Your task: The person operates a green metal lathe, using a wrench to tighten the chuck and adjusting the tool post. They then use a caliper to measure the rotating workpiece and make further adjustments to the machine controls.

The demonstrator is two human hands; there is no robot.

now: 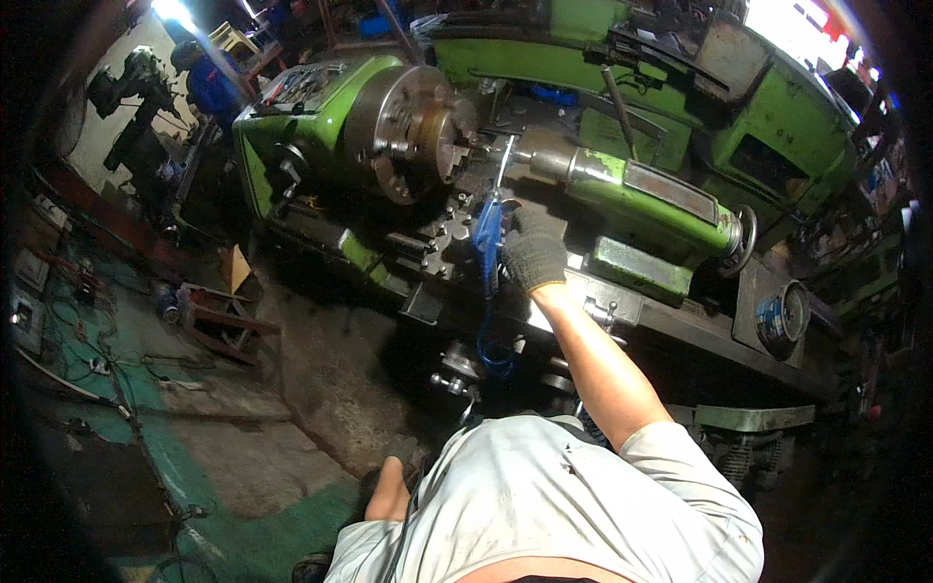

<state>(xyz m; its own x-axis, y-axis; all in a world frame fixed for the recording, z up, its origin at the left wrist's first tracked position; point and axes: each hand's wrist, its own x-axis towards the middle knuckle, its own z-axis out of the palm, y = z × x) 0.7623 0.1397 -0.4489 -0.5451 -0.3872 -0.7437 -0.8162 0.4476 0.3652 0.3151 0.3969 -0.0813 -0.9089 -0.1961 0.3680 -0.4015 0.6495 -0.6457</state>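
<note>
My right hand point(534, 251), in a dark knitted glove, is closed around a blue air blow gun point(488, 236) over the lathe's carriage. The gun's thin metal nozzle point(504, 167) points away from me, between the chuck point(403, 134) and the green tailstock point(646, 187). A blue coiled hose point(494, 352) hangs below the gun. My left hand point(405, 450), also gloved, is low at my left side beside my shirt. Shadow hides its fingers, so I cannot make out whether it holds anything.
The green lathe headstock point(306, 97) carries small tools on top. The tailstock handwheel point(744, 240) juts out at right, near a round tin point(780, 321). Another green machine point(768, 146) stands behind. A rusty metal frame point(225, 323) sits on the floor at left; a person in blue point(216, 85) is beyond.
</note>
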